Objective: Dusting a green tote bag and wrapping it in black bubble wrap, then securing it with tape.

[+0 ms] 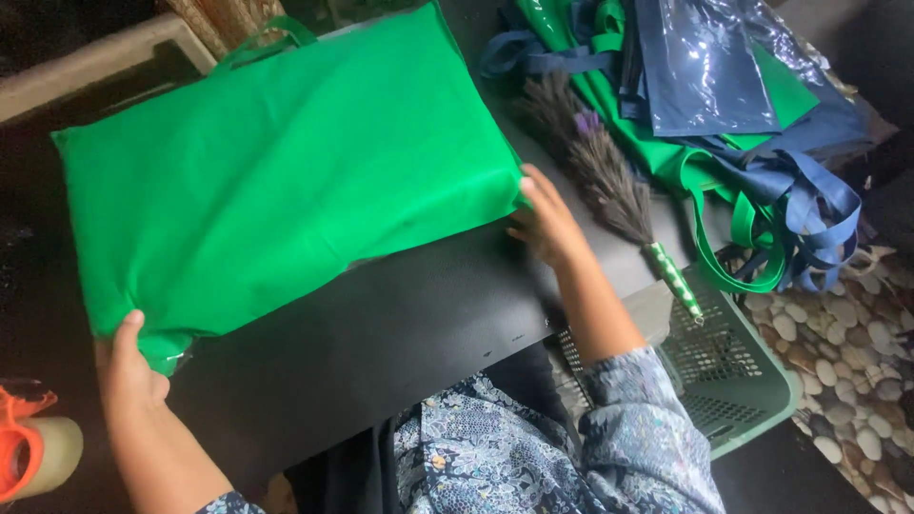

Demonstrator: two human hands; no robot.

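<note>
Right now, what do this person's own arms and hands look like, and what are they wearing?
Both hands, left hand and right hand, are bare, with no gloves, rings or watch visible. The forearms are uncovered. The sleeves end near the elbow: blue-grey fabric with a small floral print.

Black table (pixel 400 343): green bag (pixel 286 181) flat on top, small brush (pixel 609 181) beside (heap of bags (pixel 724 105) beyond).

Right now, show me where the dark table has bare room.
Bare: the dark tabletop between the flat green fabric bag and the person's lap, between left hand and right hand. Crowded: the far right, under the feather duster and heaped blue-green bags.
</note>
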